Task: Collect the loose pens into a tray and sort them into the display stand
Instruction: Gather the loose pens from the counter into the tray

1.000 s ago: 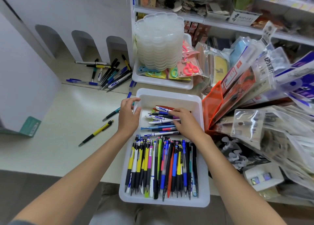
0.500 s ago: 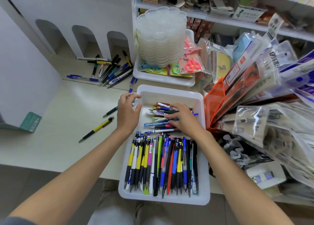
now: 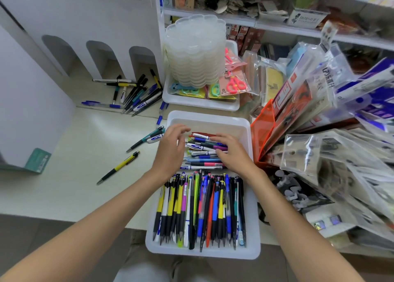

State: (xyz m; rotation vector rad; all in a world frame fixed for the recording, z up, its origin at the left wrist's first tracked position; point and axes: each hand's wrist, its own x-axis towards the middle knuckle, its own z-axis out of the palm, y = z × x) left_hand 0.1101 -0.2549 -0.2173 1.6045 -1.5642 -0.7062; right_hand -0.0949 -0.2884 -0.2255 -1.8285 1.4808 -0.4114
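Resting in tray (image 3: 210, 119): right hand (image 3: 233, 152) spread flat on crosswise pens (image 3: 199, 147); left hand (image 3: 170, 151) beside it, loosely curled, holding nothing.

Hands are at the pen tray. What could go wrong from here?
1. The white tray seems to overhang the table edge, with the lengthwise pens at that end; a nudge might tip it.
2. The right hand rests on crosswise pens; they could slide into that row.
3. The forearm behind the left hand could sweep the yellow pen off.
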